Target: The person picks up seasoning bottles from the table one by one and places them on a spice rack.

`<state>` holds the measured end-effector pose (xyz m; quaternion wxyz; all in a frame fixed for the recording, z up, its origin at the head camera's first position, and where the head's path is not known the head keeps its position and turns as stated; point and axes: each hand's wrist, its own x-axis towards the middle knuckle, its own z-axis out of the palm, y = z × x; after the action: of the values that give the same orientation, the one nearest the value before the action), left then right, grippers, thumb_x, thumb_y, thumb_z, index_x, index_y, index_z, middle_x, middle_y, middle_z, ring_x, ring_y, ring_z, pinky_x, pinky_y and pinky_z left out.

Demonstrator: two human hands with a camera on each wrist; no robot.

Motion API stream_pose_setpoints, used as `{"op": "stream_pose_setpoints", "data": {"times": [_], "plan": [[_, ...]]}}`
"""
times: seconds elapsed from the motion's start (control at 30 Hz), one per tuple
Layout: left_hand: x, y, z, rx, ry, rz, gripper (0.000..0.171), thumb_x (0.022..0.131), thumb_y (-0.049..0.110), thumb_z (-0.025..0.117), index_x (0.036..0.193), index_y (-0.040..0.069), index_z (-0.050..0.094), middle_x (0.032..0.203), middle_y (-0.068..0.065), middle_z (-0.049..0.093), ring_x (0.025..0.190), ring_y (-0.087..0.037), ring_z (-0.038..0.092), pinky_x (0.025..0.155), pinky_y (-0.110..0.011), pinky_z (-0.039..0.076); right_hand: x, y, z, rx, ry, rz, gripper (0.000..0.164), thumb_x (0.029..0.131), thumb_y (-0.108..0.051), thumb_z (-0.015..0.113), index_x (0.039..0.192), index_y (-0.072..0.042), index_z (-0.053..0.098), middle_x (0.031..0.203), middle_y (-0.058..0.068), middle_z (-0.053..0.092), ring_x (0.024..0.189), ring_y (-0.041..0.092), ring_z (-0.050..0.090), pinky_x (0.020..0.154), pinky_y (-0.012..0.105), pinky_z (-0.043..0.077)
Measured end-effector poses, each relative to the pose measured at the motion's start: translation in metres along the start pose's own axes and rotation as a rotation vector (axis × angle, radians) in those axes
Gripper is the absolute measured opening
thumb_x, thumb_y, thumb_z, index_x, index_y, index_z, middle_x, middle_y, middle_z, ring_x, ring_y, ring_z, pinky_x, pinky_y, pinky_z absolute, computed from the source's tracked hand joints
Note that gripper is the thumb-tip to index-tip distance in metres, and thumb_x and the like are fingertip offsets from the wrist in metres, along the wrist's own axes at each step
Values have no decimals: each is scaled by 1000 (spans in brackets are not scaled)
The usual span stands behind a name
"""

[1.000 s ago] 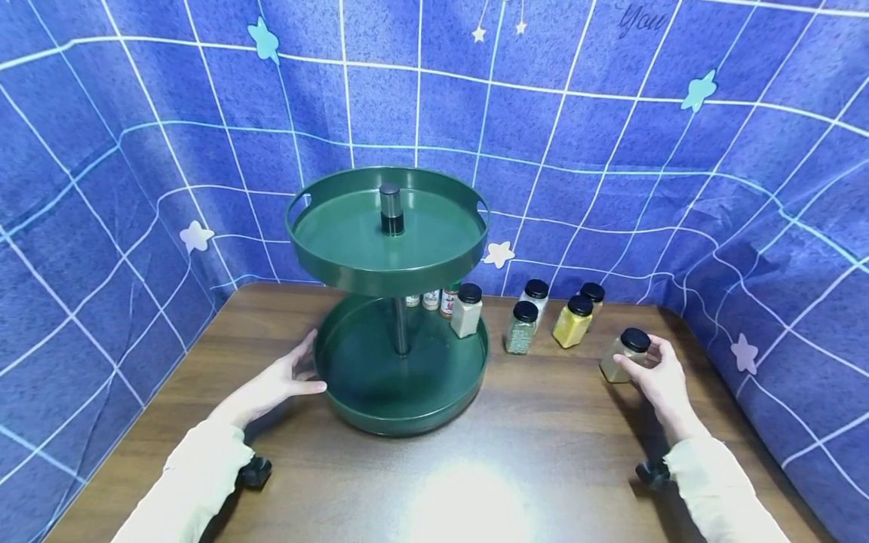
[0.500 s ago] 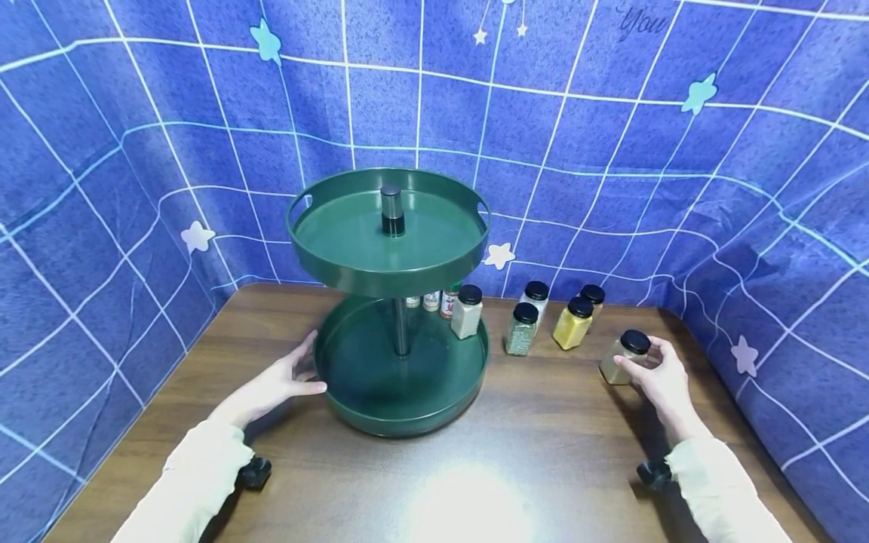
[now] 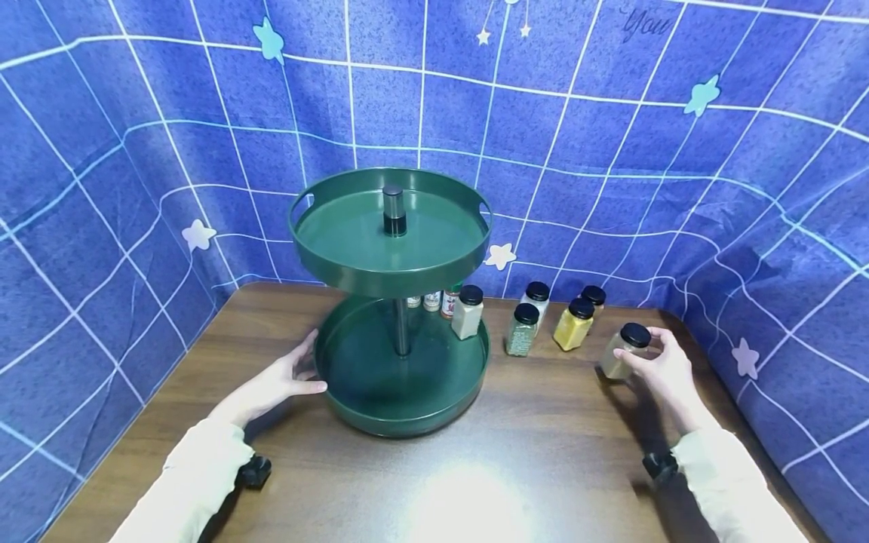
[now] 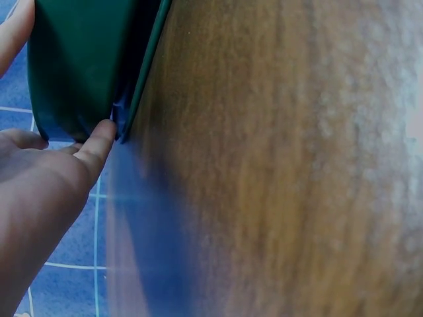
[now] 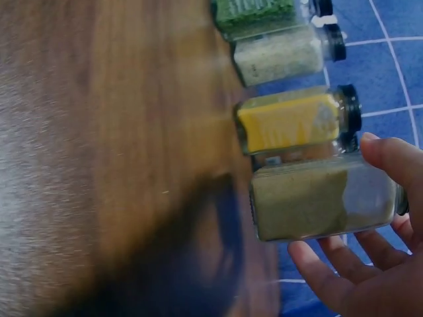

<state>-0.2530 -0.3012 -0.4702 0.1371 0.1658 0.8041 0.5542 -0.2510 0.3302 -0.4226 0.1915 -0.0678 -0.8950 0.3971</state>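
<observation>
At the right of the table my right hand holds a square glass spice jar with a black lid. Tan powder fills much of this jar in the right wrist view, where thumb and fingers lie on opposite sides of it. It appears slightly raised off the wood. My left hand touches the left side of the green two-tier turntable's lower tray, fingers and thumb spread along its outer wall. A white-filled jar stands on that tray, with several small bottles partly hidden behind.
Between turntable and right hand stand a green-herb jar, a pale jar, a yellow jar and a partly hidden jar. The upper tray overhangs the lower one. A blue cloth encloses the table's back and sides.
The tan-powder jar has moved slightly up and away in my right hand, and its shadow shows beneath. My left hand and the turntable stay where they were.
</observation>
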Motion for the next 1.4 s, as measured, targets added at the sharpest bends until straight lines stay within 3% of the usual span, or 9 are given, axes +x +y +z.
{"op": "stream_pose_setpoints", "data": {"times": [0.3,0.47,0.57,0.77,0.93,1.13,1.4], "plan": [[0,1,0,-4,2,-4,104,85,20,71,152,20,-8,158,-17,-4,133,-48,30,106,-51,32,6,-21,-8,-58,-40,-69,65,77,-32,78,123,2,47,116,27,59,73,-22,40,69,13,40],[1,0,1,1,-5,17,104,85,19,71,152,16,-8,158,-18,-4,134,-49,28,105,-50,33,8,-29,-8,15,-94,-62,64,79,-30,77,124,2,44,119,27,55,72,-20,46,60,15,51],[2,-1,1,-5,-9,27,104,85,18,71,152,15,-8,158,-18,-5,135,-48,25,105,-44,36,9,-35,-8,30,-111,-70,64,79,-29,77,123,2,44,117,25,56,72,-19,48,58,17,53],[2,-3,-1,-15,-13,22,105,84,17,71,152,15,-9,158,-16,-7,138,-46,21,102,-26,40,11,-49,-8,-40,-118,-107,66,77,-34,78,123,1,46,113,25,61,72,-19,47,62,12,45],[2,-3,-1,-8,-14,37,104,85,16,71,152,14,-8,158,-17,-8,138,-47,19,104,-35,38,15,-60,-8,-6,-153,-102,67,78,-34,77,124,1,44,113,24,61,71,-18,50,59,15,49],[3,-2,-1,-3,-12,26,104,85,17,71,152,14,-9,158,-17,-7,139,-46,17,106,-40,36,19,-77,-5,67,-208,-99,66,79,-33,77,123,1,43,106,24,65,70,-8,58,60,22,55],[2,0,0,-8,-14,30,103,86,16,69,152,14,-9,157,-22,-5,134,-50,25,105,-48,33,24,-102,-1,79,-253,-94,67,77,-33,78,123,2,43,106,22,62,66,5,62,61,23,55]]}}
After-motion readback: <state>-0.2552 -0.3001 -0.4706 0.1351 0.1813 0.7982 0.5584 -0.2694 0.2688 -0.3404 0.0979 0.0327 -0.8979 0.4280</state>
